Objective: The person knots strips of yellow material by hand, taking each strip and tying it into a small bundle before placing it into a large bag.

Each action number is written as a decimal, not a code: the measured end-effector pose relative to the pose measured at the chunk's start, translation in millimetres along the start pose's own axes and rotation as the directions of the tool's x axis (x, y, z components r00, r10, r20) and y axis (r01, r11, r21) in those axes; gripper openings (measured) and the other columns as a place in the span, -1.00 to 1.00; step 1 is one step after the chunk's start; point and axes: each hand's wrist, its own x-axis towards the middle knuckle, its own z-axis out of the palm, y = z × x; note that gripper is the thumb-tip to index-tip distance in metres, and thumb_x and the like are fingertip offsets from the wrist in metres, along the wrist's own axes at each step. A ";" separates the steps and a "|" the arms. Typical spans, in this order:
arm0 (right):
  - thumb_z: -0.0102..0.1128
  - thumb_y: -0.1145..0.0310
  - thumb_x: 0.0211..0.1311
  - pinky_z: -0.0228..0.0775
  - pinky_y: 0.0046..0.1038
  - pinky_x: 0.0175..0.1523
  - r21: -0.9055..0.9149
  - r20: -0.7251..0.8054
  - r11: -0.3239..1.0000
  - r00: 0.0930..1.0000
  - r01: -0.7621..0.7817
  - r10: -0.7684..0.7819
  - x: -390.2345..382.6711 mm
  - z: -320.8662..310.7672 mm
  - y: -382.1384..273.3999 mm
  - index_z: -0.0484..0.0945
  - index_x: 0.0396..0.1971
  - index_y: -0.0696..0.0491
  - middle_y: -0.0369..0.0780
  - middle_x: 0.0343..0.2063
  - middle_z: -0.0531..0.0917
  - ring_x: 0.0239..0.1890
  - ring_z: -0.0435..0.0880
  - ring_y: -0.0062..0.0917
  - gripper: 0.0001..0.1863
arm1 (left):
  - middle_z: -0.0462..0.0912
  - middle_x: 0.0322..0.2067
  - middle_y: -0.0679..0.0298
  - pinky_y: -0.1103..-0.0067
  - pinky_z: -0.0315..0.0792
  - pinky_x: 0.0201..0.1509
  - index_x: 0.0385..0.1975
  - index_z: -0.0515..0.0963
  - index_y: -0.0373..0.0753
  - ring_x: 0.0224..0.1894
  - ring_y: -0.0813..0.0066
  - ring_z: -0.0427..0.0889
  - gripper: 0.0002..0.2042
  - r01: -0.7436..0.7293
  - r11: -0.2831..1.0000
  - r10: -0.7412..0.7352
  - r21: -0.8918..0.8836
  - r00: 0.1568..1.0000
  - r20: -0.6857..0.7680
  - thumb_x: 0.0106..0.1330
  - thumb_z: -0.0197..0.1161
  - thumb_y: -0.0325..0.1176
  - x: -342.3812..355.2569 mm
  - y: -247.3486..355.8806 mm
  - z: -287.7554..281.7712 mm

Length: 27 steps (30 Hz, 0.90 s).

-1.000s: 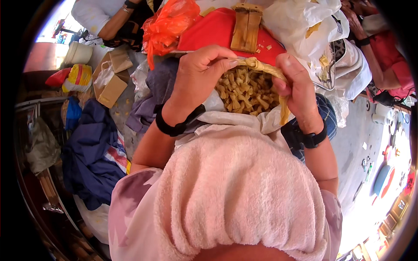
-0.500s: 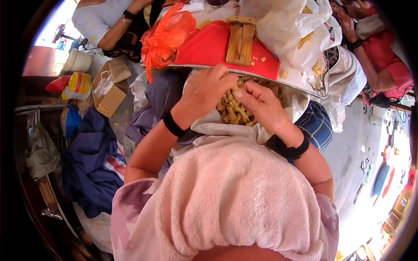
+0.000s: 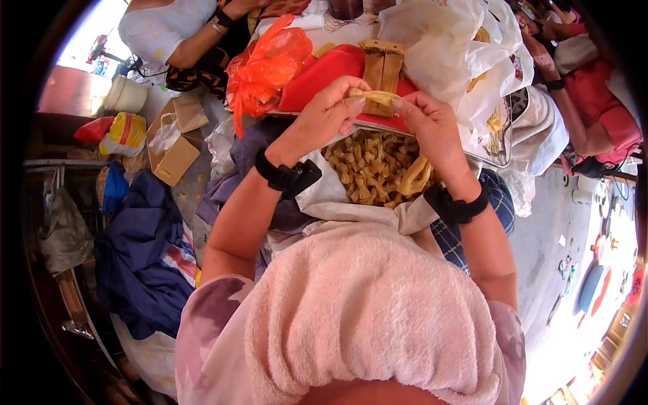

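Observation:
Stretched between my two hands is a pale yellow strip point(image 3: 376, 96) that looks like bean curd skin. My left hand point(image 3: 316, 125) pinches its left end between thumb and fingers. The other end is closed in the fingertips of my right hand point(image 3: 435, 131). Below them lies a heap of small yellow-brown knots point(image 3: 371, 162) in a white cloth or plastic sack point(image 3: 322, 197) at my lap. A looped bundle of yellow strips point(image 3: 416, 177) hangs under my right hand, over the heap; whether my lower fingers grip it is hidden.
Just beyond my hands, a tray table point(image 3: 505, 156) carries a wooden block point(image 3: 383, 64), a red sheet point(image 3: 324, 71), an orange plastic bag point(image 3: 266, 67) and a large white plastic bag point(image 3: 439, 40). Other people sit at far left and far right. A cardboard box point(image 3: 177, 152) stands on the left floor.
Both hands have lifted off the heap and moved apart, drawing the strip out between them. The knots and looped strips now show below.

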 end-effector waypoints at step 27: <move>0.17 0.43 0.07 0.39 -0.36 -0.23 -0.415 -0.048 0.746 0.806 0.521 -0.590 -20.6 26.6 -10.5 0.58 -0.40 0.11 -0.16 -0.47 0.61 -0.33 0.56 -0.29 -0.90 | 0.56 -0.30 0.15 0.55 0.39 -0.15 -0.16 0.49 -0.26 -0.24 0.35 0.53 -0.70 0.056 0.793 0.082 0.607 0.977 -0.197 0.22 0.15 -0.19 -31.9 -26.4 14.2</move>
